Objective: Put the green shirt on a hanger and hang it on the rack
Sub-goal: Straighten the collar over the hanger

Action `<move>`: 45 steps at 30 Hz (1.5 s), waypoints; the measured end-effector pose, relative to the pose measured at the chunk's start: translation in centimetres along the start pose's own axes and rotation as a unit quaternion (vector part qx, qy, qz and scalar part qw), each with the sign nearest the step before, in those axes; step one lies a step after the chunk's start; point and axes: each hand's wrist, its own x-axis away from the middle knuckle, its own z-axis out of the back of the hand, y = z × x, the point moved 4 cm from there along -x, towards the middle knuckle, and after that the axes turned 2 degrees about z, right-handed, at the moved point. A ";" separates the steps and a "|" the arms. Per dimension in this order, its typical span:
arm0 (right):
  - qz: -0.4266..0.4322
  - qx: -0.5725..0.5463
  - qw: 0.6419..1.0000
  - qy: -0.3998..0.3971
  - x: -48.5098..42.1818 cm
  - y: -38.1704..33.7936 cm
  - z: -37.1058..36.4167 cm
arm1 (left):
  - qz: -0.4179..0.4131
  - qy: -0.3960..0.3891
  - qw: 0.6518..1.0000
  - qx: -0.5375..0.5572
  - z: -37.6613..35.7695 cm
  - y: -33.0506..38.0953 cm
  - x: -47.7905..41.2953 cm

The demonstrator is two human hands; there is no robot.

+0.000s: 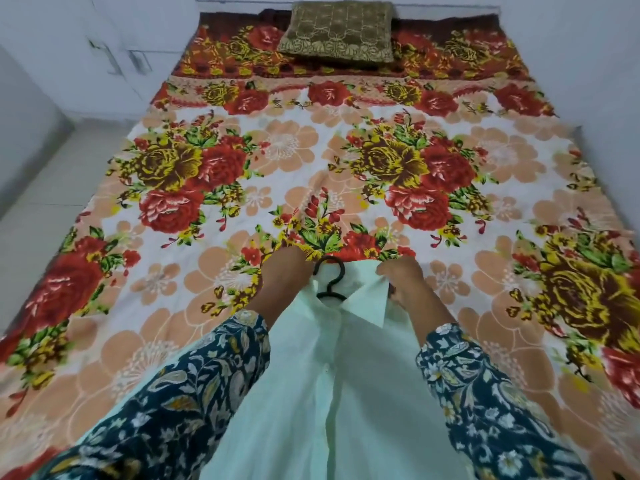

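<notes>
Green shirt (pixel 329 393), buttoned front facing up, over the floral bed (pixel 207 168). The black hanger (pixel 330 278) sits inside the collar with its hook protruding. The left hand (pixel 287 275) grips shirt fabric just left of the hook. The right hand (pixel 403 282) pinches the collar flap just right of it. A cushion (pixel 339 31) lies well beyond the hook.

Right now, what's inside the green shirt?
A black hanger: its hook sticks out of the green shirt at the collar. The hanger's arms are covered by fabric, so they cannot be seen.
</notes>
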 end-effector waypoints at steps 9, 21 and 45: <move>-0.093 -0.113 0.979 -0.142 -0.1 1.2 0.0 | 0.179 -0.124 0.938 0.270 -1.4 -2.2 -1.0; -0.153 -0.267 0.935 -0.176 -0.1 3.9 0.7 | 0.345 -0.238 0.675 0.607 -0.1 -6.5 1.2; -0.086 -0.482 0.867 -0.095 4.5 6.2 -1.1 | 0.328 -0.217 0.585 0.709 -4.1 -6.5 6.6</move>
